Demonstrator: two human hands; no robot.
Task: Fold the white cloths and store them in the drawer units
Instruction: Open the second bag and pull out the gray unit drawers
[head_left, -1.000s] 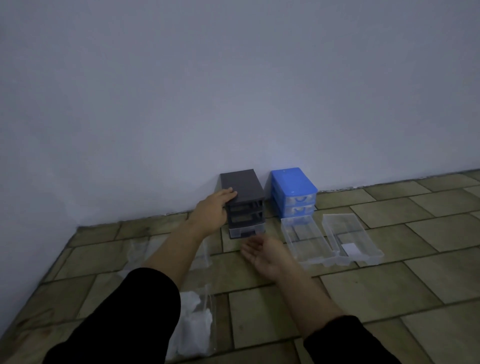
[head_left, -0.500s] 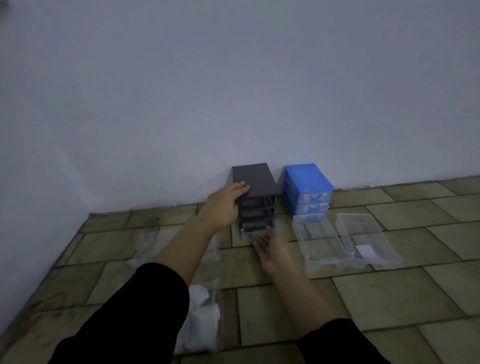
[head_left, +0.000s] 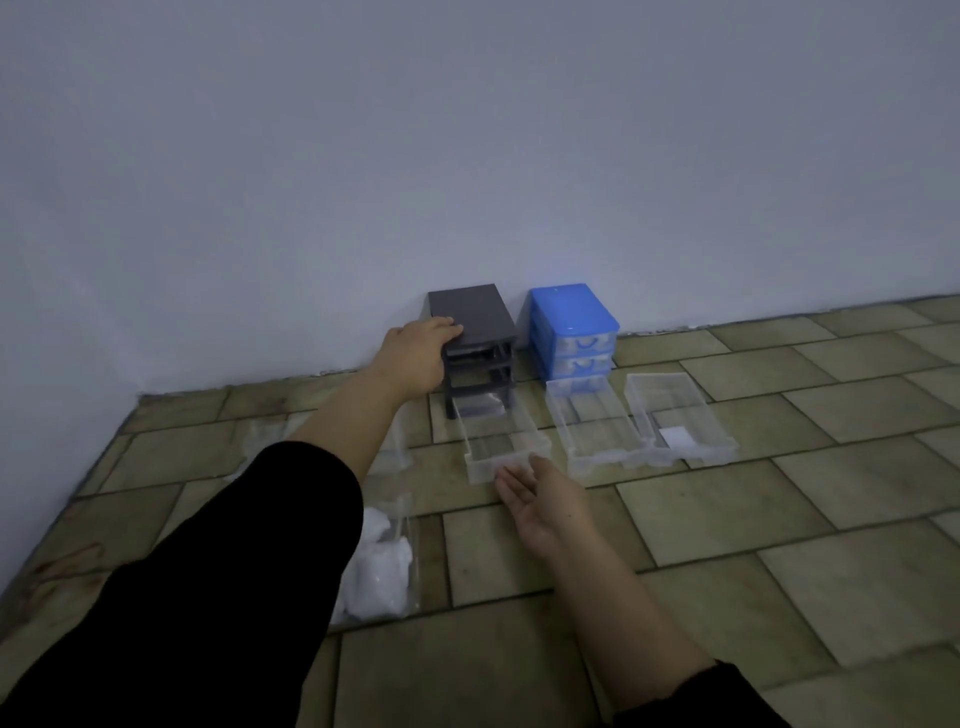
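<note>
A: How far along does this look?

B: Early, I'd judge. The white cloths (head_left: 382, 569) lie crumpled in a clear tray on the floor tiles (head_left: 779, 499), near the left sleeve, not folded that I can see.

A: And the drawer units?

B: The grey drawer unit (head_left: 475, 343) and the blue drawer unit (head_left: 574, 332) stand side by side against the wall. The left hand (head_left: 415, 356) rests on the grey one's top front corner, fingers curved over its edge.

A: The right hand?

B: The right hand (head_left: 540, 499) lies palm up, fingers loosely spread, fingertips at the front lip of a clear drawer (head_left: 501, 441) drawn most of the way out of the grey unit. It looks bare inside.

A: Anything stored?

B: Two more clear drawers (head_left: 644, 421) sit on the floor before the blue unit; one holds a small white square, perhaps a folded cloth. Folding and stowing mostly remain
</note>
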